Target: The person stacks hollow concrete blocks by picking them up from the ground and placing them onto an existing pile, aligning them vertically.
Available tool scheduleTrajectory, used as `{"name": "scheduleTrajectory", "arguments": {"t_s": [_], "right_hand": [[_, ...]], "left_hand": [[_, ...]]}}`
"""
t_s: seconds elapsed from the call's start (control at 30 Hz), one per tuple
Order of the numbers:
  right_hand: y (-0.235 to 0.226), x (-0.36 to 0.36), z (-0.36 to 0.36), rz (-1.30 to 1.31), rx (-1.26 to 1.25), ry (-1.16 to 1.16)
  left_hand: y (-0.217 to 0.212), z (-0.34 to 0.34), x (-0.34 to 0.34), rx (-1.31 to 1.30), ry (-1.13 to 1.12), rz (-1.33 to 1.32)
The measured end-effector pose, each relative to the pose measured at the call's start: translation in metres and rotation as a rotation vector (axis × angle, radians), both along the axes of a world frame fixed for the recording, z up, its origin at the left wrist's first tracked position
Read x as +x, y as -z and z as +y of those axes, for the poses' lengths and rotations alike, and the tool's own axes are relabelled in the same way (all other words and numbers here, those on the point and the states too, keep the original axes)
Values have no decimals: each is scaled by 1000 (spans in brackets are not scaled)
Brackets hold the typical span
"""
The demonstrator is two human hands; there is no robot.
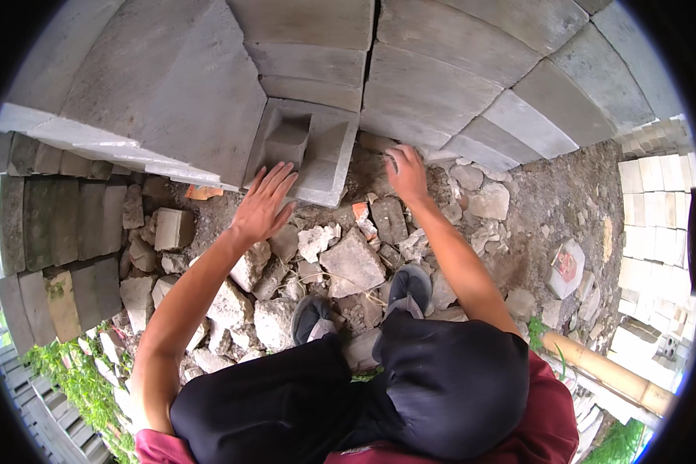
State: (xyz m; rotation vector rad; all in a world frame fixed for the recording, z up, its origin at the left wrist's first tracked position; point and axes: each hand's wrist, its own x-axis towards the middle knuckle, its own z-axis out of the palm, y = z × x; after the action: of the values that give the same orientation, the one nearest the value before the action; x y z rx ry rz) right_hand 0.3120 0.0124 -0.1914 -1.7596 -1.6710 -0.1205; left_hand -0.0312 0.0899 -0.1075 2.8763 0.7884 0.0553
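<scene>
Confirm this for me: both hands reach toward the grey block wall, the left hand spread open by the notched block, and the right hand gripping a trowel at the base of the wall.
One thing is wrong: the right hand grips no trowel. The head view shows it bare, fingers curled against the rubble at the base of the grey block wall. The rest stands: the left hand is spread open by the notched block.
</scene>
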Motion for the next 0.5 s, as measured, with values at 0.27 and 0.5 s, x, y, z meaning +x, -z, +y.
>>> {"name": "scheduleTrajectory", "arguments": {"t_s": [0.27, 0.5], "right_hand": [[-84, -71, -9, 473, 83, -272], [-150, -156, 10, 361, -167, -837]], "left_hand": [[-22, -3, -23, 10, 0, -182], [-41, -26, -72, 21, -20, -317]]}}
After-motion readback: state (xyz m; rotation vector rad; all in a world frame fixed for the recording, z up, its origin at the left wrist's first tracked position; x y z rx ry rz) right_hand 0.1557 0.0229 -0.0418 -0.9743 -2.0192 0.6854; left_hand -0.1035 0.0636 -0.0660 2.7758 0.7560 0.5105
